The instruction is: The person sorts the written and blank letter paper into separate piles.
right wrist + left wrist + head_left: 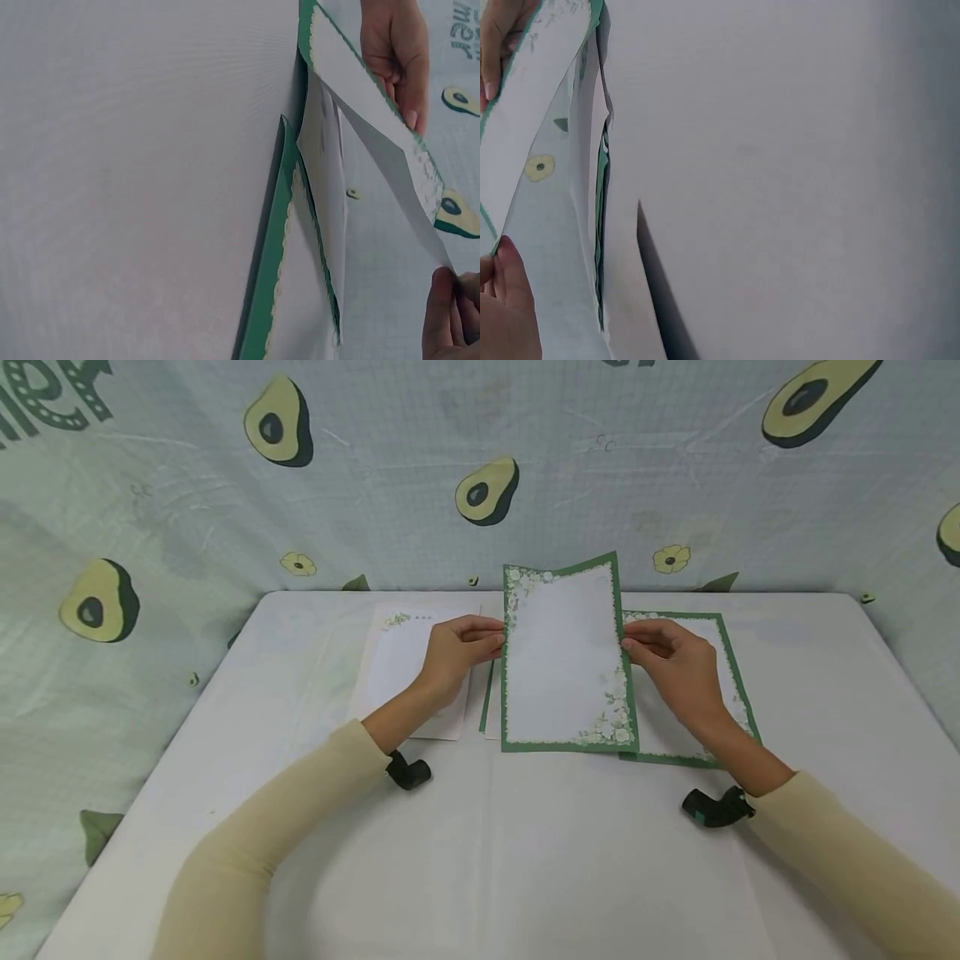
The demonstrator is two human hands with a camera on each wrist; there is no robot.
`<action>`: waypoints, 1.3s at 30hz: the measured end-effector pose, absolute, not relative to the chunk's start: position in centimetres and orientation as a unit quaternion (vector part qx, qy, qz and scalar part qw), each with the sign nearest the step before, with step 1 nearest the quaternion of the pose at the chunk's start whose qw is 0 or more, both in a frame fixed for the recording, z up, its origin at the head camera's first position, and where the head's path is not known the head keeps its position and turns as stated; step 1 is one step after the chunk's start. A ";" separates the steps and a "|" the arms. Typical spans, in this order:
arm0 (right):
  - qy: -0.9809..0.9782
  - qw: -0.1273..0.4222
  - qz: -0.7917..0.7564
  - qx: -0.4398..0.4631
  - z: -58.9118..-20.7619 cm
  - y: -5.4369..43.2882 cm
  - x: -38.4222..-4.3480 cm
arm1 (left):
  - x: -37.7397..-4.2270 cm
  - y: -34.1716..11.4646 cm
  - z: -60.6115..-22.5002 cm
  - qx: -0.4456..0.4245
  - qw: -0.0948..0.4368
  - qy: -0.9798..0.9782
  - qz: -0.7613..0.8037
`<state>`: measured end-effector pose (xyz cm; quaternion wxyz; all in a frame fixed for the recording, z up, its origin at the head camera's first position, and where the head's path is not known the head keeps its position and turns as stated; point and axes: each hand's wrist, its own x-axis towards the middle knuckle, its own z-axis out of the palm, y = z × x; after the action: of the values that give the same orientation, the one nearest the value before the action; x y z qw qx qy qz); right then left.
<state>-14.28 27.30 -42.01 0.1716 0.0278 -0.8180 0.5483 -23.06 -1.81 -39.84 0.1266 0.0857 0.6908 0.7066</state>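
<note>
Left hand [459, 652] and right hand [671, 664] pinch 1 green-bordered sheet [566, 660] by opposite edges; a pale sheet [401, 656] lies beneath the left fingers. Beneath the right lies a half-covered sheet [660, 727].

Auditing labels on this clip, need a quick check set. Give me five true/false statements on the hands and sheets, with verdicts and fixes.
1. The left hand and right hand pinch opposite side edges of the raised sheet. True.
2. The raised sheet is lying flat. False: it is held up at a tilt.
3. The sheet at the right, partly behind the right hand, also has a green border. True.
4. The raised sheet's centre is densely printed. False: it looks blank, with flowers clustered at the upper left and lower right.
5. The pale sheet at the left has a wide green border. False: none shows, only a small leafy print near its top.
</note>
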 end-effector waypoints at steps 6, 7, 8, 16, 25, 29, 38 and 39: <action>-0.824 0.175 0.539 0.013 -41.8 28.4 -13.8 | -22.9 -0.7 -40.0 0.109 0.113 0.689 0.707; -0.825 0.176 0.537 0.011 -41.8 28.6 -13.7 | -22.9 -0.6 -40.0 0.112 0.112 0.689 0.707; -0.825 0.178 0.536 0.007 -41.7 28.8 -13.7 | -22.9 -0.4 -40.1 0.114 0.111 0.689 0.707; -0.813 0.184 0.552 -0.011 -40.9 30.2 -13.1 | -22.7 1.3 -40.1 0.128 0.108 0.682 0.712; -0.823 0.183 0.538 -0.017 -40.0 31.2 -12.6 | -22.6 2.9 -40.3 0.126 0.098 0.668 0.727; -0.823 0.183 0.538 -0.026 -39.9 32.0 -12.1 | -22.5 3.7 -40.5 0.133 0.094 0.663 0.730; -0.821 0.203 0.531 -0.042 -39.4 33.4 -11.4 | -22.4 5.5 -40.8 0.139 0.083 0.636 0.755; -0.823 0.205 0.527 -0.044 -39.2 33.5 -11.4 | -22.4 5.7 -40.8 0.137 0.082 0.633 0.758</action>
<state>-11.41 33.51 -39.17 0.2048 -0.0436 -0.8234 0.5274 -22.42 5.73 -40.76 0.0818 0.1369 0.6326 0.7579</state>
